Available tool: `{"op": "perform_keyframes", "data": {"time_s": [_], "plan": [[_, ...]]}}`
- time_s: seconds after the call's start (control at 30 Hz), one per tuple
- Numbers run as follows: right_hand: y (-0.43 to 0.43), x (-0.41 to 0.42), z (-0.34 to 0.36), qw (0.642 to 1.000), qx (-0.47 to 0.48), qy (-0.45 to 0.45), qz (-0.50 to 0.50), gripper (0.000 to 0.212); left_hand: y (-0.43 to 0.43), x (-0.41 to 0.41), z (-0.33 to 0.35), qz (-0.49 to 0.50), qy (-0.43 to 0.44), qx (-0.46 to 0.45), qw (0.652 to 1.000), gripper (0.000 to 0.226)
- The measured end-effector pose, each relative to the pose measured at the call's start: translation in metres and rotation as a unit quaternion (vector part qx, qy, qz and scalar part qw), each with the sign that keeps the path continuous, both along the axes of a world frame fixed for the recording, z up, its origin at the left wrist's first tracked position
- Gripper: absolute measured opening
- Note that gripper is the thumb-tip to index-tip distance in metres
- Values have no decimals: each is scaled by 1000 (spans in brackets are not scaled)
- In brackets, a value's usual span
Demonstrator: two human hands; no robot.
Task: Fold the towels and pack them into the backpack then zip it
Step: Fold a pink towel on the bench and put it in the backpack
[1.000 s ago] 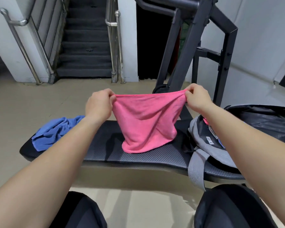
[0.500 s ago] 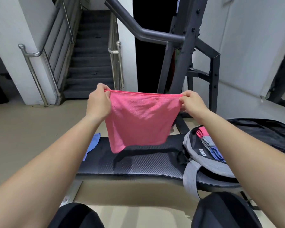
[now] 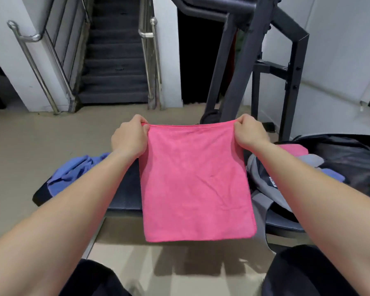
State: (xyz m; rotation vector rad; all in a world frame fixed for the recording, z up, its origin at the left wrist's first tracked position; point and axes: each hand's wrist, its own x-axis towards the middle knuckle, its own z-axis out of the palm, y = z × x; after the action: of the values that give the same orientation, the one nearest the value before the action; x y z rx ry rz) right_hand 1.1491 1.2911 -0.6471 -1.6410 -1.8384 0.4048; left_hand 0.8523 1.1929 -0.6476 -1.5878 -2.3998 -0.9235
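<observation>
Bench [image 3: 130, 193]: middle hidden behind pink towel [image 3: 197, 180].
Backpack [image 3: 355, 154]: cut off at right edge, near side under right forearm [image 3: 308, 189]. Its label [image 3: 273, 182] is half covered and the print is unreadable.
Blue towel [image 3: 73, 169]: right part behind left forearm [image 3: 73, 210].
Rack [image 3: 244, 60]: top cut off.

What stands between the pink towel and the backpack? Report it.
Nothing visible does. The left hand and right hand pinch the pink towel at its top corners; the backpack lies open on the bench right of it, folded towels already inside.
</observation>
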Motion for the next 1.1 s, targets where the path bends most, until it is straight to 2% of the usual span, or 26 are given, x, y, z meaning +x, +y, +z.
{"op": "perform_keyframes", "data": {"time_s": [0.07, 0.17, 0.37, 0.57, 0.67, 0.73, 0.8, 0.97, 1.1], "plan": [[13, -5, -24, 1000, -16, -9, -13, 19, 14, -4, -25, 15, -9, -29, 999, 25], [34, -14, -49, 999, -30, 36, -25, 19, 37, -10, -53, 11, -69, -34, 997, 22], [65, -32, -64, 969, -96, 224, -30, 22, 73, -16, -71, -45, -223, 30, 973, 10], [77, -26, -72, 946, -139, 293, 9, 24, 82, -32, -83, -60, -201, 21, 978, 10], [65, -19, -83, 917, -176, 358, 2, 21, 65, -31, -93, -67, -140, -22, 988, 14], [53, -11, -93, 907, -184, 378, -7, 32, 48, -29, -101, -90, -114, -48, 988, 14], [41, -2, -107, 926, -184, 329, 8, 38, 29, -29, -110, -124, -97, -67, 985, 10], [18, 15, -133, 966, -193, 163, 54, 21, -9, -28, -128, -200, -66, -122, 970, 9], [8, 16, -132, 982, -156, 24, 102, 26, -24, -29, -136, -235, -43, -166, 957, 5]]}}
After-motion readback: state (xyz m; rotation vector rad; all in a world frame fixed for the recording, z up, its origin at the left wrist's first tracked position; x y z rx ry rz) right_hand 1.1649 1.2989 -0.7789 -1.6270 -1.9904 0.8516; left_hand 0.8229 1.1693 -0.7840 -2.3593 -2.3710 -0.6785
